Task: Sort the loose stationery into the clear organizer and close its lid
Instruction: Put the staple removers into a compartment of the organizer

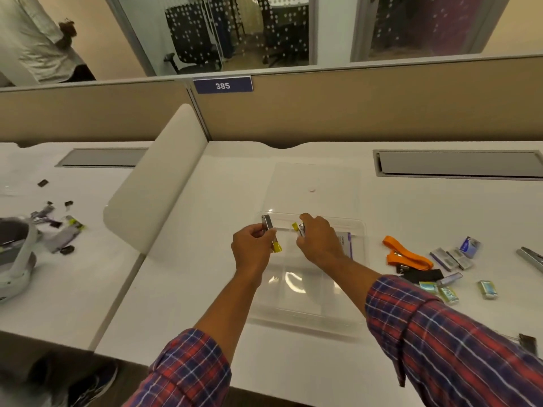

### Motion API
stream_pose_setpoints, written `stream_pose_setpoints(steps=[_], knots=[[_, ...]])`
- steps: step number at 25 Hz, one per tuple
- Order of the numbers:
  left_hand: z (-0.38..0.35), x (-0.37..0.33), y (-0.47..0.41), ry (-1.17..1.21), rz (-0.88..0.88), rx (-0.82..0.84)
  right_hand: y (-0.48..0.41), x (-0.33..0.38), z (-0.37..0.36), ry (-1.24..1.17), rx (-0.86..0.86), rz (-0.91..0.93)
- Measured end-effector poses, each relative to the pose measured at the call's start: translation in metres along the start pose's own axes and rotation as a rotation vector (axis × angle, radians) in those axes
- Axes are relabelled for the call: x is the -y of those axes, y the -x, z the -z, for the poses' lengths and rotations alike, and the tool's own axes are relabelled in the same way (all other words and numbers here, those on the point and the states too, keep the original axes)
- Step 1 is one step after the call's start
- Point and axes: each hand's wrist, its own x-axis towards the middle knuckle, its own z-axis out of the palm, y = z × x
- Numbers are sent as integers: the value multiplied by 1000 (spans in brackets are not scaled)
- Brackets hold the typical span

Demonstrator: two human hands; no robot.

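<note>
The clear organizer [305, 292] lies open on the white desk, its lid [316, 186] folded flat behind it. My left hand [252, 249] grips a small silver and yellow stapler [269, 227] above the tray's far left corner. My right hand [318, 240] holds a second silver and yellow stapler [299, 229] over the far row of compartments. A white and purple packet [345, 239] lies in the tray under my right wrist. Loose items wait to the right: an orange lanyard [407, 255], staple boxes [457, 257], a silver pen drive [449, 279] and small foil packs [487, 289].
A rounded white divider [155, 186] separates this desk from the neighbouring desk, which carries scattered clips [58, 224] and a white headset [17, 259]. A grey cable tray [458, 164] sits at the back right. A metal tool [531, 258] lies at the right edge. A person [38, 39] stands beyond the partition.
</note>
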Motion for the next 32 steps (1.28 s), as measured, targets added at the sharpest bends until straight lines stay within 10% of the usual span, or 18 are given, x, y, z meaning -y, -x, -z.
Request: stream_pose_setpoints(steps=[11,17,27,32], knots=[[22,20,-10,14,17,-14,-11,14,-23,183,135,-76],[-6,1,-15,-120,-144,119,-7,-6,5,-142,-233,-112],[-81,-11,-40,-1241,-1000,709,50,-104,64,-217,-393,-187],[-73,-11,-52,-1308,-1376,718,73,-123,81,-217,-422,-176]])
